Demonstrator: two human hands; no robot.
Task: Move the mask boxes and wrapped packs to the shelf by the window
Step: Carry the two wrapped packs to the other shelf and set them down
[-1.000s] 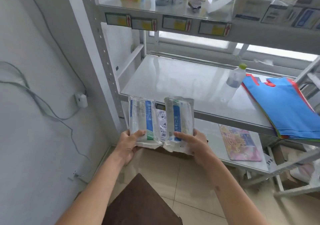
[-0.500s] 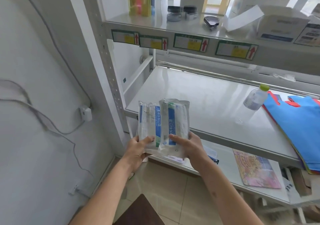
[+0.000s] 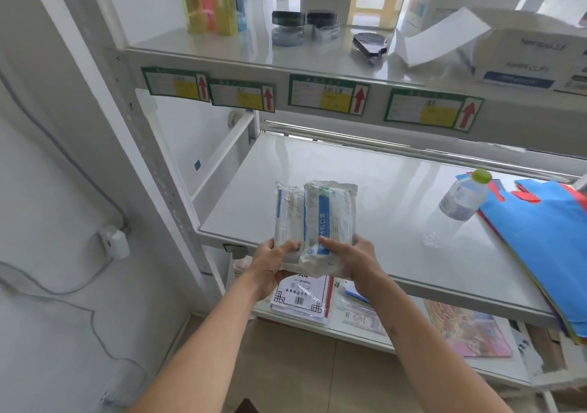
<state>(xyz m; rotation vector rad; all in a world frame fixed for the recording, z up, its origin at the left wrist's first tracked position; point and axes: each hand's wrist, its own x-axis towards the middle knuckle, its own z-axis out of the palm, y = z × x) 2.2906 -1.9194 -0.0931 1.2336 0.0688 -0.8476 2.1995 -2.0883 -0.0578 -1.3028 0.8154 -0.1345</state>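
The left hand point(image 3: 272, 261) and the right hand point(image 3: 351, 260) each grip a wrapped pack by its bottom end, thumb on the front and the other fingers hidden behind. The left pack point(image 3: 287, 215) and the right pack point(image 3: 330, 218) stand upright side by side, the right one overlapping the edge of the left. They are held in the air just over the front lip of the middle shelf point(image 3: 349, 171), at its left end, not resting on it yet.

That shelf runs along under the window and its left half is bare. Farther right stand a small bottle point(image 3: 462, 198) with a green cap and a stack of blue folders point(image 3: 540, 237), both well apart from the packs. The shelf above carries coloured boxes point(image 3: 211, 9), dark jars point(image 3: 287, 28) and a white carton point(image 3: 524, 56). A sheaf of paper point(image 3: 301, 298) lies on the lower shelf beneath the hands.

This looks like the placing step: the packs have arrived at the shelf and only need setting down. The next move probably calls for reaching forward past the lip, lowering both packs flat or leaning them onto the bare surface, then letting go. The wrappers look soft and slippery, so they may slide or flop once released.
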